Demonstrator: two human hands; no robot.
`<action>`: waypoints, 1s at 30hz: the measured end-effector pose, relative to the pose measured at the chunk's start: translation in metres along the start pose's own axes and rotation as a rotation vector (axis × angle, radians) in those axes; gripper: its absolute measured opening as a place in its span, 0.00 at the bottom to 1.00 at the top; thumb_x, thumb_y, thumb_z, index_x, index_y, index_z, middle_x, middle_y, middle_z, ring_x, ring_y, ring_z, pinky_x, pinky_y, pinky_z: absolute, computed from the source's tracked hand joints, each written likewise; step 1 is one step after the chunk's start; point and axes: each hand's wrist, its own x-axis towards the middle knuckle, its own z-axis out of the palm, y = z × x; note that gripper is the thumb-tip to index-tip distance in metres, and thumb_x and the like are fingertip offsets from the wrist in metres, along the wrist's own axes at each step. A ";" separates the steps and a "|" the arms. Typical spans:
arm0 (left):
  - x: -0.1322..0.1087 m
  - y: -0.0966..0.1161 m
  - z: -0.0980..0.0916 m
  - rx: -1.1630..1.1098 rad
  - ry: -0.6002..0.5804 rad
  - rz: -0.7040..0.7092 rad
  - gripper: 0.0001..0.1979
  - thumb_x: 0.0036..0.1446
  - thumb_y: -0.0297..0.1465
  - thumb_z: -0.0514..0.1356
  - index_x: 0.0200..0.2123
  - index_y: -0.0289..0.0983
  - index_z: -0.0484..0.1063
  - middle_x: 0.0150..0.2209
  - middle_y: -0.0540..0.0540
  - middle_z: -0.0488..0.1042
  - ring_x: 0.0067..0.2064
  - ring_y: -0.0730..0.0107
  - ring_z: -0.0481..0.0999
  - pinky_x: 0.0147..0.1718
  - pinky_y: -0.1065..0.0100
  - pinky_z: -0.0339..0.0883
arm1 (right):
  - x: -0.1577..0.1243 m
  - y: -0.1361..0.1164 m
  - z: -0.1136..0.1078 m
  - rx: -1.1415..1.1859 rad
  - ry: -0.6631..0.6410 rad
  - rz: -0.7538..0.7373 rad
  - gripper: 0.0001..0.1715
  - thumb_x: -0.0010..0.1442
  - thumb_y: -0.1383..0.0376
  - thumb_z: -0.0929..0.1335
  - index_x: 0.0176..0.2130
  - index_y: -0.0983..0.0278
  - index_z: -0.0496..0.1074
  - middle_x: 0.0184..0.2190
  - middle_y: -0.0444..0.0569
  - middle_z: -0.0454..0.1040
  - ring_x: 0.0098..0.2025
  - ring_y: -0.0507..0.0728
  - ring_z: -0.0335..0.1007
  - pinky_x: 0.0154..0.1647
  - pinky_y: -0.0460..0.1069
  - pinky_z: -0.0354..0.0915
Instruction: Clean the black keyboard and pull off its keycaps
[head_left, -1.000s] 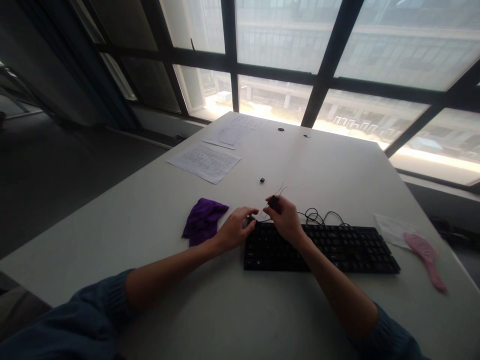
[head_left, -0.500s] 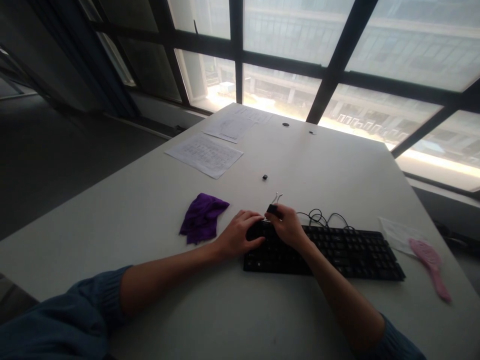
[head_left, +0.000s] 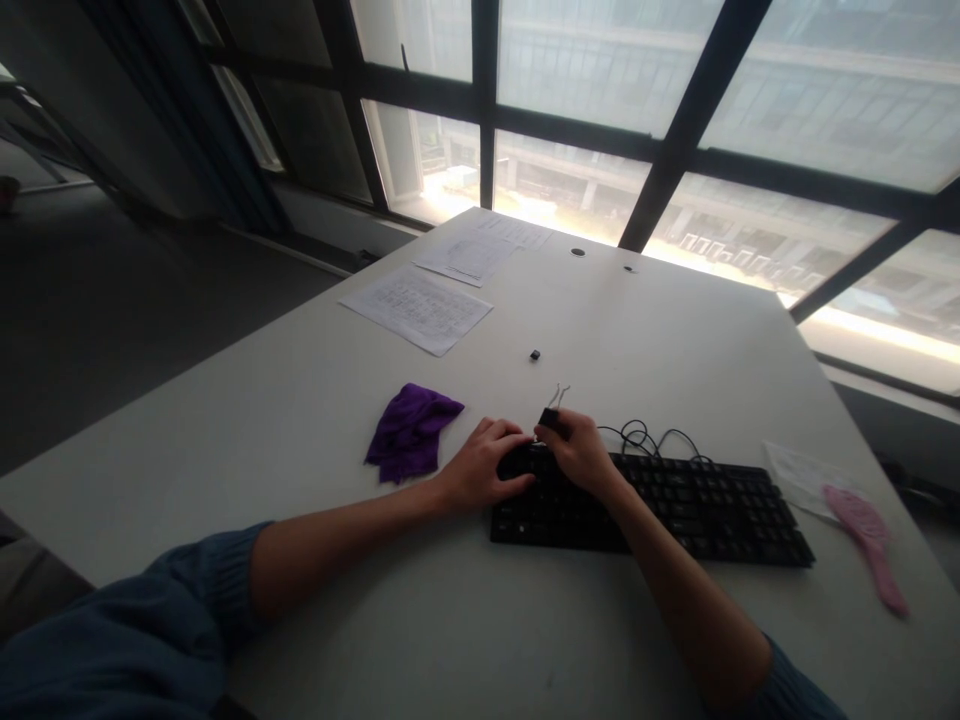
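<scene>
My right hand (head_left: 577,455) pinches a small black binder clip (head_left: 551,415) whose wire handles stick up, just above the far left corner of a black keyboard (head_left: 675,500). My left hand (head_left: 480,470) rests beside it with fingers curled over that corner of the keyboard; whether it holds anything I cannot tell. The two hands touch or nearly touch. The keyboard's black cable (head_left: 645,436) lies coiled behind it.
A crumpled purple cloth (head_left: 411,432) lies left of my left hand on the white table (head_left: 300,400). A tiny black object (head_left: 535,355) sits farther back. Printed sheets (head_left: 417,307) lie at the far left. A pink hairbrush (head_left: 870,540) lies on a paper at right. Windows stand behind.
Both hands came down and closer together onto the keyboard's left corner. The right hand lowered the binder clip with it. The view shifted slightly.
</scene>
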 end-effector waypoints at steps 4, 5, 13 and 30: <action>0.000 0.000 0.000 0.013 -0.014 -0.001 0.23 0.55 0.39 0.68 0.54 0.40 0.73 0.51 0.43 0.72 0.53 0.55 0.67 0.56 0.55 0.65 | -0.002 -0.001 0.000 -0.014 -0.025 -0.027 0.09 0.59 0.63 0.69 0.28 0.64 0.71 0.24 0.42 0.69 0.28 0.52 0.61 0.31 0.47 0.58; 0.000 0.000 0.000 0.019 -0.017 0.001 0.23 0.55 0.39 0.67 0.54 0.40 0.73 0.52 0.43 0.72 0.53 0.55 0.67 0.56 0.55 0.65 | -0.002 -0.001 0.000 -0.018 -0.032 -0.033 0.09 0.60 0.63 0.69 0.28 0.64 0.70 0.24 0.42 0.69 0.28 0.52 0.61 0.30 0.47 0.58; 0.000 0.001 0.000 0.042 -0.029 0.008 0.23 0.55 0.40 0.67 0.53 0.40 0.73 0.52 0.42 0.72 0.54 0.54 0.67 0.57 0.53 0.64 | -0.003 0.000 0.001 -0.080 -0.042 -0.097 0.10 0.61 0.65 0.70 0.28 0.64 0.69 0.24 0.41 0.66 0.28 0.51 0.59 0.30 0.47 0.56; -0.001 0.002 0.001 0.039 -0.022 -0.003 0.23 0.52 0.38 0.68 0.51 0.39 0.73 0.52 0.41 0.71 0.54 0.54 0.67 0.58 0.53 0.63 | -0.012 -0.005 0.002 -0.229 -0.102 -0.256 0.10 0.64 0.68 0.69 0.29 0.62 0.69 0.31 0.44 0.68 0.33 0.54 0.64 0.36 0.48 0.60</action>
